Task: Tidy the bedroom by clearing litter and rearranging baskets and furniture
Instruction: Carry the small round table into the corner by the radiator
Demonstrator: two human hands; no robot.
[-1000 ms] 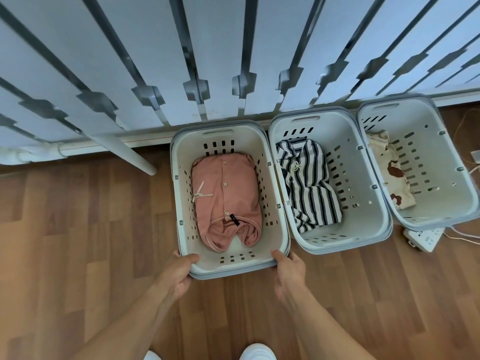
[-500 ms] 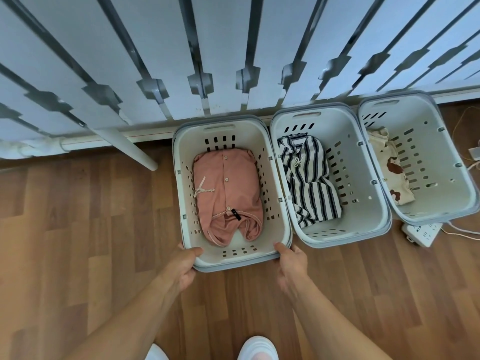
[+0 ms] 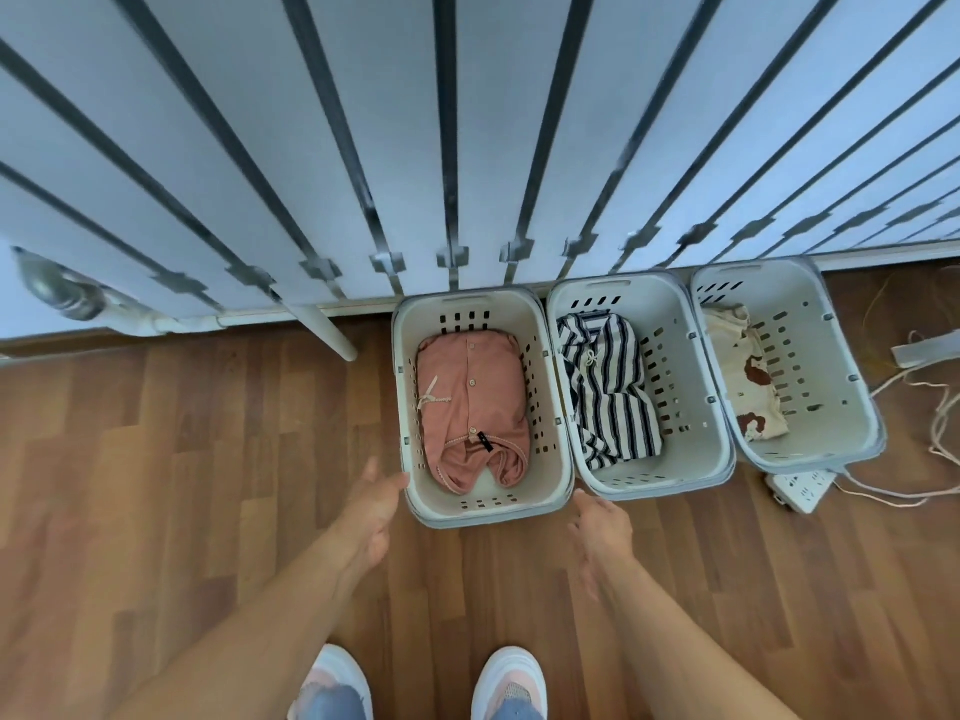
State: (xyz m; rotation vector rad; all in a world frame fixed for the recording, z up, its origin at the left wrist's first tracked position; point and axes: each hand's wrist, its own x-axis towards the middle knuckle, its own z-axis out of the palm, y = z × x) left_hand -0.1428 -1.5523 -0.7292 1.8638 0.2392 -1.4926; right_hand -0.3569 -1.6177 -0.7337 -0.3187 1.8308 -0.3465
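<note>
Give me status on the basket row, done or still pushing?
Done: three baskets line the wall, the pink-clothes basket beside the striped-clothes basket, then the third basket. In hand: nothing; left hand and right hand are open, off the rim. Left: power strip and cables lie loose on the floor.

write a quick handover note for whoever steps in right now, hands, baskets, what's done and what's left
Left hand: open, empty, beside the near left corner of the pink clothes basket, fingertips close to its wall.
Right hand: open, empty, just off that basket's near right corner.
Baskets: the pink clothes basket, the striped clothes basket and the spotted clothes basket stand side by side on the wood floor along the white wall.
Done: the three baskets are lined up.
Left: a power strip and loose cables lie beside the row; no litter visible here, the rest of the room is out of view.
</note>
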